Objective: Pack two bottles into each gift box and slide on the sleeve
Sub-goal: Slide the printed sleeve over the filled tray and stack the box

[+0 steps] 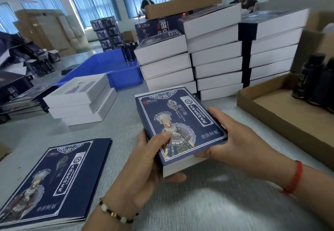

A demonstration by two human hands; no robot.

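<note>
Blurred workroom, hands (148, 160) (240, 144) hiding gift box (180, 122) edges

Left hand (144, 160) gripping from below, thumb on top, right hand (233, 140) clasping opposite edge

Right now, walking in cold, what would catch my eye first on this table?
Probably the dark blue sleeved gift box with its costumed figure, held mid-table between the left hand and right hand. Behind it rise tall stacks of finished boxes. Flat blue sleeves lie at near left, and dark bottles stand in a cardboard tray at right.
</note>
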